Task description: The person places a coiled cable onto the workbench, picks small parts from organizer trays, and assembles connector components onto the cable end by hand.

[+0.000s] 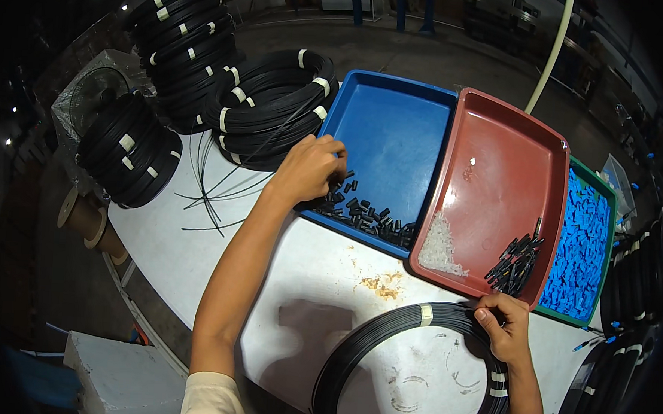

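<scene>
My left hand (pixel 309 168) reaches into the blue tray (pixel 395 128), its fingers curled over a heap of small black sleeves (pixel 369 213) at the tray's near edge; what the fingers pinch is hidden. My right hand (pixel 506 327) grips the far side of a black cable coil (pixel 385 337) that lies flat on the white table (pixel 194 252), bound with white tape bands.
A red tray (pixel 498 171) holds small clear parts (pixel 442 246) and black connectors (pixel 514 261). A green tray (pixel 588 243) is full of blue pieces. Stacked black coils (pixel 269 106) lie at the back left, with more (pixel 128 151) further left. Loose black strands (pixel 212 193) lie by them.
</scene>
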Tool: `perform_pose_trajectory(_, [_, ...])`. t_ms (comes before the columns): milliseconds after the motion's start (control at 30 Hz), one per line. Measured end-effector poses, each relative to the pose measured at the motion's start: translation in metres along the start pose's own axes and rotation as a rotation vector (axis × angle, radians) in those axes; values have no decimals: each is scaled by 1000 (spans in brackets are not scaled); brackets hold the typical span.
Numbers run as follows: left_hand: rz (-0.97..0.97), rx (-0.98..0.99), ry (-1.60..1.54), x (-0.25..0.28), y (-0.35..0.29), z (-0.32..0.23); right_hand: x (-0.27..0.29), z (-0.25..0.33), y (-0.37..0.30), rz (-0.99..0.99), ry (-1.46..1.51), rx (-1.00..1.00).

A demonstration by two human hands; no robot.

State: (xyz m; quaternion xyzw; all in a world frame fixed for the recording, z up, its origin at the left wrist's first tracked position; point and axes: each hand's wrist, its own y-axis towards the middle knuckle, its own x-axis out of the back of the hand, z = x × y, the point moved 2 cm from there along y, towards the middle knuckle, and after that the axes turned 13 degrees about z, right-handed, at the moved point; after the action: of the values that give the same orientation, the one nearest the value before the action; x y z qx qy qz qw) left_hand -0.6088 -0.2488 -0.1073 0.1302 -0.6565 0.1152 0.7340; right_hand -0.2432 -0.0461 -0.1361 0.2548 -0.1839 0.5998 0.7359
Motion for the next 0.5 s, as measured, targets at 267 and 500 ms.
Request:
perform_pose_trajectory(267, [-147,67,-140,6,-14,18,1,1,1,6,8,-10])
perform_pose_trajectory(500, [42,43,78,-5,-13,5,-1,0,1,4,24,-18])
